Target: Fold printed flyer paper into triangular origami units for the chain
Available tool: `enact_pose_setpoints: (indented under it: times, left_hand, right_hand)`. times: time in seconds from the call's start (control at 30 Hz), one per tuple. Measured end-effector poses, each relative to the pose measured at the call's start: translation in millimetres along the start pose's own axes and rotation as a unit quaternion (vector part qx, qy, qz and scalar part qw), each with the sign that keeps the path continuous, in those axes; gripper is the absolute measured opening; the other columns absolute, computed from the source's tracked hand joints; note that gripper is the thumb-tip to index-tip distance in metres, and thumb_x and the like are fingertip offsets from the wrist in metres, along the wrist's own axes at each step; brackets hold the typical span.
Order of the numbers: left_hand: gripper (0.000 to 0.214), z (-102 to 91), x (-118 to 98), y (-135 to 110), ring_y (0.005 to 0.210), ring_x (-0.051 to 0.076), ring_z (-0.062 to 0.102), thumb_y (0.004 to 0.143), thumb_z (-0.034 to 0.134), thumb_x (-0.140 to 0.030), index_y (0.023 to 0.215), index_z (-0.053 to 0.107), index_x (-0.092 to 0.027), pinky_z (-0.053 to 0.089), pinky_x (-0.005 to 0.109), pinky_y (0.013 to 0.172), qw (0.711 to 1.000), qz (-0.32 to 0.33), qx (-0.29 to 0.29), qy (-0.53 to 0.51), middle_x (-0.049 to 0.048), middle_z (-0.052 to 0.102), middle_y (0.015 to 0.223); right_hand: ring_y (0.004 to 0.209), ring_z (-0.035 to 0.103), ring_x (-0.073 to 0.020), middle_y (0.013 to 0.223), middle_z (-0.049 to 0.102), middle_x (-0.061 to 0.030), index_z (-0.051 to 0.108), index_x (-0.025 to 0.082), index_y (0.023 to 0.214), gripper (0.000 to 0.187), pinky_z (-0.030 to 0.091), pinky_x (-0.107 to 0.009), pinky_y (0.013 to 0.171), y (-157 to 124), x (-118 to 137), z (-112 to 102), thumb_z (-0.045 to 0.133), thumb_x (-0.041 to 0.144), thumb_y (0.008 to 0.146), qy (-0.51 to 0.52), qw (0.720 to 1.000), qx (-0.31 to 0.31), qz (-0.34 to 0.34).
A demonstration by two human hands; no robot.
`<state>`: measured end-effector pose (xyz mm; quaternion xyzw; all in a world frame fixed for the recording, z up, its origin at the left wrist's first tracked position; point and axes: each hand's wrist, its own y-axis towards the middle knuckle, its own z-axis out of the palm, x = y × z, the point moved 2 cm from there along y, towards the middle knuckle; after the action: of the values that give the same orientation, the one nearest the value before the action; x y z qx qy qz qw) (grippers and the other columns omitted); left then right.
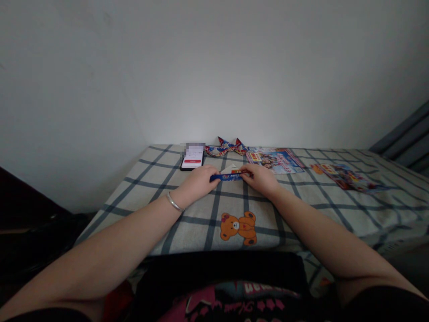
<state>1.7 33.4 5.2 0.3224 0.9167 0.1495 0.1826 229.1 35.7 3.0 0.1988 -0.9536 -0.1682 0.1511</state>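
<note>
Both of my hands rest on a checked bedsheet [187, 210] and hold the two ends of a blue printed strip [226, 177]. My left hand [197, 181], with a silver bangle at the wrist, pinches the strip's left end. My right hand [259, 178] pinches its right end. A small white card or paper piece [229, 169] lies just behind the strip, partly hidden by it.
A phone [192, 160] with a lit screen lies behind my left hand. A red-and-blue ribbon strip [225, 146] curls by the wall. Two colourful printed sheets [275, 159] [346, 176] lie to the right. An orange teddy bear print [238, 227] marks the sheet near me.
</note>
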Motion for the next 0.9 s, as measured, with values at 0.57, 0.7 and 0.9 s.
enact_pose_setpoints:
  times: [0.57,0.7,0.9]
  left_hand:
    - [0.017,1.7,6.4,-0.5,0.081,0.016,0.064,0.084,0.058,-0.019,0.101,0.057,-0.020,0.051,0.029,0.075,0.986,-0.004,0.034,-0.164,0.0025,0.067,0.095]
    - [0.015,2.9,7.4,-1.6,0.078,0.015,0.063,0.085,0.054,-0.015,0.098,0.057,-0.020,0.049,0.028,0.072,0.990,0.009,0.044,-0.134,0.0019,0.066,0.090]
    - [0.017,2.3,2.6,-0.8,0.084,0.017,0.061,0.084,0.053,-0.010,0.097,0.059,-0.020,0.047,0.029,0.078,0.997,0.039,0.049,-0.049,0.0027,0.065,0.092]
  right_hand:
    - [0.094,0.064,-0.0188,0.101,0.072,-0.0025,0.069,0.024,0.095,0.015,0.045,-0.027,0.075,-2.5,0.8,-8.6,0.056,0.025,0.091,-0.026,0.997,0.007,-0.071]
    - [0.094,0.064,-0.0186,0.101,0.072,-0.0022,0.070,0.024,0.095,0.014,0.045,-0.027,0.074,-2.9,1.2,-8.4,0.056,0.024,0.090,-0.037,0.997,0.016,-0.071]
    - [0.096,0.064,-0.0189,0.100,0.072,-0.0018,0.070,0.025,0.096,0.015,0.045,-0.027,0.075,-2.9,2.1,-6.3,0.057,0.024,0.089,-0.040,0.995,0.022,-0.089]
